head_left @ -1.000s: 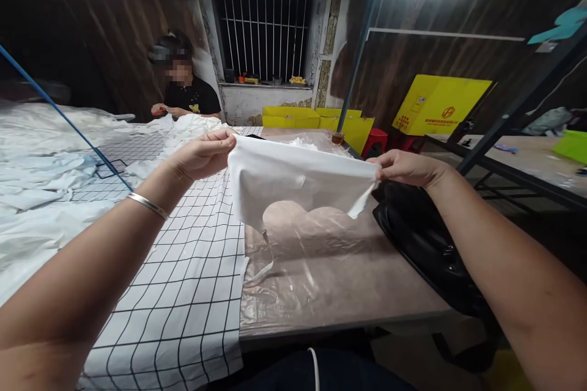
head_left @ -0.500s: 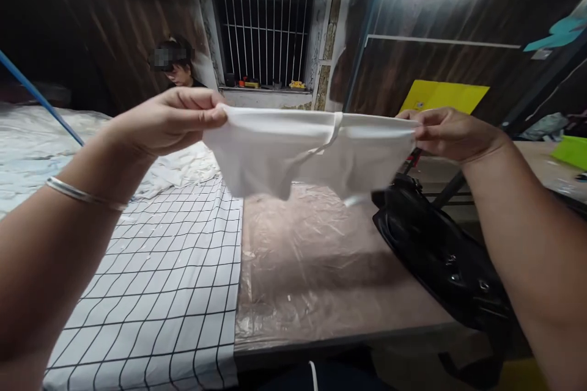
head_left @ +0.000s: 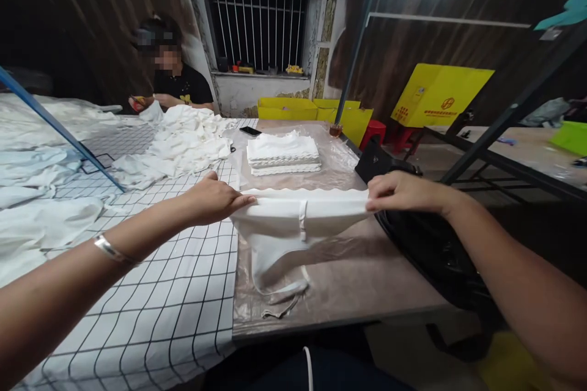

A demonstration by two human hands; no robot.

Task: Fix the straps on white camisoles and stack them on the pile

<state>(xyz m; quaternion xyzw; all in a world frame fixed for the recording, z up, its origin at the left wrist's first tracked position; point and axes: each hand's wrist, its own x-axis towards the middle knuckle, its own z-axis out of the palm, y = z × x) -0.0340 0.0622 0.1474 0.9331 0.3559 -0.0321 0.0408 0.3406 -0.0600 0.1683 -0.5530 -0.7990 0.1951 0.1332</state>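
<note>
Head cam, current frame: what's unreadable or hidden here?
- Fingertips of the left hand and right hand: tucked under the edge of the white cloth, so the exact grip is unclear.
- Black bag: partly behind the right forearm, its lower part lost in shadow.
- Print on the yellow box: too small to read.
- Small items on the window sill: too small to identify.
- Item in the co-worker's hands: too small.

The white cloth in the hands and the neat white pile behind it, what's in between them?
Nothing stands there. In the head view, between the white cloth and the folded pile there is only bare table under clear plastic sheet.
</note>
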